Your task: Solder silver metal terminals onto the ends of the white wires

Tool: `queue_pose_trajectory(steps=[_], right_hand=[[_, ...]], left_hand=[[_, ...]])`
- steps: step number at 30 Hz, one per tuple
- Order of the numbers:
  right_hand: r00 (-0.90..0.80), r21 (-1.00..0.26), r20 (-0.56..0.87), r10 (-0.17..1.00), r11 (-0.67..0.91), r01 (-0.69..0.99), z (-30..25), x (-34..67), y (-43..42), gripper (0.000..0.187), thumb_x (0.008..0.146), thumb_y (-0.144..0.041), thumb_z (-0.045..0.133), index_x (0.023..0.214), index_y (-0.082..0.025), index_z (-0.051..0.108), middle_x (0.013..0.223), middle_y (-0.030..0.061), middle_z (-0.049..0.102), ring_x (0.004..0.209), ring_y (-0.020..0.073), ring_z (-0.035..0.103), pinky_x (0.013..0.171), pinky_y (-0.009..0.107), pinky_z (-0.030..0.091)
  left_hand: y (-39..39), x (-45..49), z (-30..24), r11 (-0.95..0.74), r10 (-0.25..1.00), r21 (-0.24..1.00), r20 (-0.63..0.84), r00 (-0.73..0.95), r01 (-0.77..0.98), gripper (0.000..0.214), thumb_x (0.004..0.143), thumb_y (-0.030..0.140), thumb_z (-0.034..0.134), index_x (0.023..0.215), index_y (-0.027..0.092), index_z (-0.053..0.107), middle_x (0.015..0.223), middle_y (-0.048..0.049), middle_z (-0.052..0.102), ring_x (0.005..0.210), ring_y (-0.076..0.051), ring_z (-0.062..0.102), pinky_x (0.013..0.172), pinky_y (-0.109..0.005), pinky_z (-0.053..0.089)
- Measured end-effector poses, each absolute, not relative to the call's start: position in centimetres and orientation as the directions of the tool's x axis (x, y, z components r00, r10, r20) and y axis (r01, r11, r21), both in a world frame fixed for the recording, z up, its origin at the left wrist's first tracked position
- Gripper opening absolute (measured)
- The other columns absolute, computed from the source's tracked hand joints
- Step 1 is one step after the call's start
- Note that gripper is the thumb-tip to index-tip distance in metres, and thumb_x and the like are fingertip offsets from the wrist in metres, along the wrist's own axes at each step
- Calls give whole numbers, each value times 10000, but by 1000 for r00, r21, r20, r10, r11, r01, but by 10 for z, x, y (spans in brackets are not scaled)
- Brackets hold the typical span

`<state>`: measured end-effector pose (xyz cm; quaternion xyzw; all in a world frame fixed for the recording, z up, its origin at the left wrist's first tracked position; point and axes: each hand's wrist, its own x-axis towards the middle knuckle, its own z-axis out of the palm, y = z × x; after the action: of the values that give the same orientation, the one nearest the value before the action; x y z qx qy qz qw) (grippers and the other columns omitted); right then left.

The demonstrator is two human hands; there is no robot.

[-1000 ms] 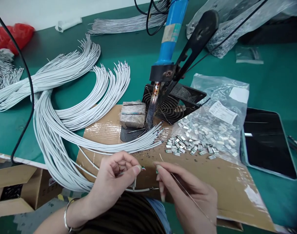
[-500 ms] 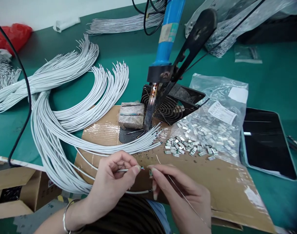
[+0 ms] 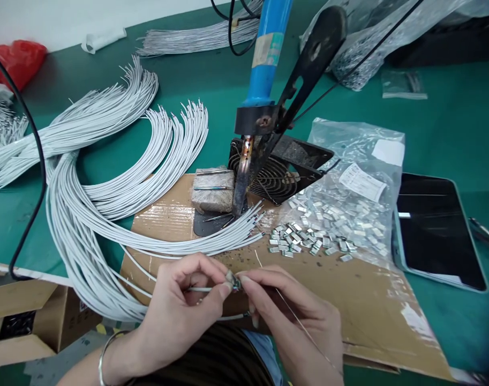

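Observation:
My left hand [image 3: 175,313] is shut on a white insulated wire [image 3: 200,289], its stripped end at the fingertips. My right hand [image 3: 296,321] pinches a small metal terminal [image 3: 236,283] against that wire end, the two hands nearly touching. A thin straight wire [image 3: 296,316] runs past my right hand. Loose metal clips [image 3: 296,241] lie just beyond on the brown cardboard sheet [image 3: 373,316]. Bundles of white wires [image 3: 107,214] curve along the left, and several cut ends [image 3: 248,228] lie close above my hands. Fingers hide most of the terminal.
A blue-handled soldering iron [image 3: 260,59] stands clamped over a black fan guard [image 3: 268,177], beside a solder-smeared block [image 3: 212,190]. A clear bag of clips [image 3: 356,187] and a black tablet [image 3: 437,230] lie right. A cardboard box [image 3: 23,321] sits lower left.
My hands have moved together, closing the gap between the wire end and the small metal terminal. The view has shifted slightly, so the bench items sit a little further left.

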<state>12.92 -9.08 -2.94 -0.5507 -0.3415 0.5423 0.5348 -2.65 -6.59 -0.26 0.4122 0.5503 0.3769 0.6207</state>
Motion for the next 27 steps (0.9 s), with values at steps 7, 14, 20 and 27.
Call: queue_pose_trajectory(steps=[7, 14, 20, 27], right_hand=[[229, -939, -312, 922, -261, -225, -21, 126, -90, 51, 845, -292, 830, 845, -306, 879, 663, -26, 597, 524, 74, 493, 469, 202, 346], [209, -955, -264, 942, -225, -192, -26, 130, -89, 68, 847, -275, 827, 854, -309, 885, 679, -20, 619, 508, 75, 488, 447, 208, 327], [201, -945, -292, 935, -250, -211, -23, 130, -89, 55, 834, -311, 848, 849, -284, 894, 729, 10, 656, 522, 88, 492, 442, 214, 331], [201, -967, -240, 950, -215, -135, -28, 134, -88, 61, 854, -318, 843, 859, -278, 889, 749, 12, 667, 551, 105, 520, 489, 220, 423]], left_hand=[[-64, -25, -5, 352, 930, 936, -350, 116, -4, 134, 855, 108, 768, 734, 148, 727, 821, -32, 764, 604, -61, 593, 537, -97, 447], [-64, -26, -4, 349, 929, 937, -347, 129, 7, 150, 866, 98, 756, 731, 151, 715, 829, -30, 769, 649, -77, 627, 584, -112, 478], [-60, -24, -1, 373, 917, 928, -370, 148, 12, 164, 869, 75, 747, 726, 148, 711, 829, -31, 768, 647, -80, 628, 597, -132, 489], [-58, -22, -3, 388, 912, 921, -386, 140, 17, 161, 871, 90, 757, 734, 152, 700, 848, -32, 762, 675, -87, 637, 620, -139, 499]])
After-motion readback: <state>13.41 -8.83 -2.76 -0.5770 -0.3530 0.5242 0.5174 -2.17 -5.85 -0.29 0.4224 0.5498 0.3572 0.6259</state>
